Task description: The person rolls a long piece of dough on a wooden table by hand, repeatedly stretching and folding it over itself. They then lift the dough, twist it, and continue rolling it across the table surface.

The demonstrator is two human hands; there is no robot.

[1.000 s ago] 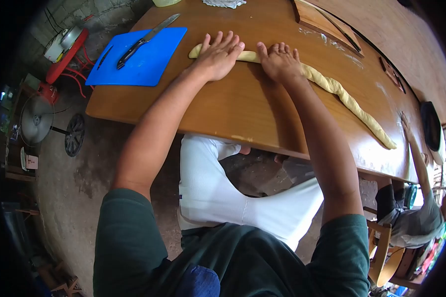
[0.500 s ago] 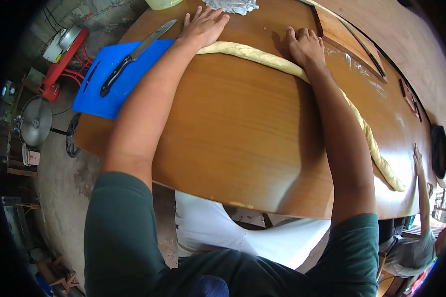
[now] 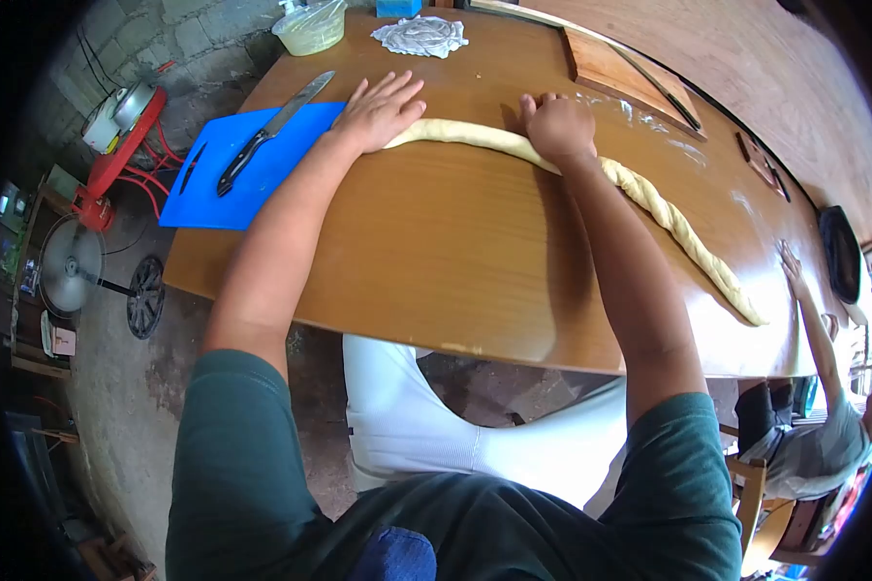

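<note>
A long, pale rope of dough (image 3: 683,232) stretches across the wooden table, plainly twisted along its right part and smoother at the left. My left hand (image 3: 383,114) lies flat with fingers spread over the rope's left end, touching it and covering its tip. Farther along, my right hand (image 3: 558,128) bends over the rope with its fingers curled down; the dough beneath it is hidden. Beside my left forearm, a kitchen knife (image 3: 276,133) with a black handle rests on a blue cutting board (image 3: 208,198).
A plastic-covered bowl (image 3: 310,31) and a crumpled whitish cloth or bag (image 3: 420,37) stand at the back. A wooden board (image 3: 620,73) lies back right, near flour smears. Another person's hand (image 3: 791,261) is on the table's right side. A fan (image 3: 71,266) stands left.
The view has shifted, showing more of the table's back. My right hand has moved along the rope toward my left hand, its fingers now more curled. My left hand stays at the rope's left end.
</note>
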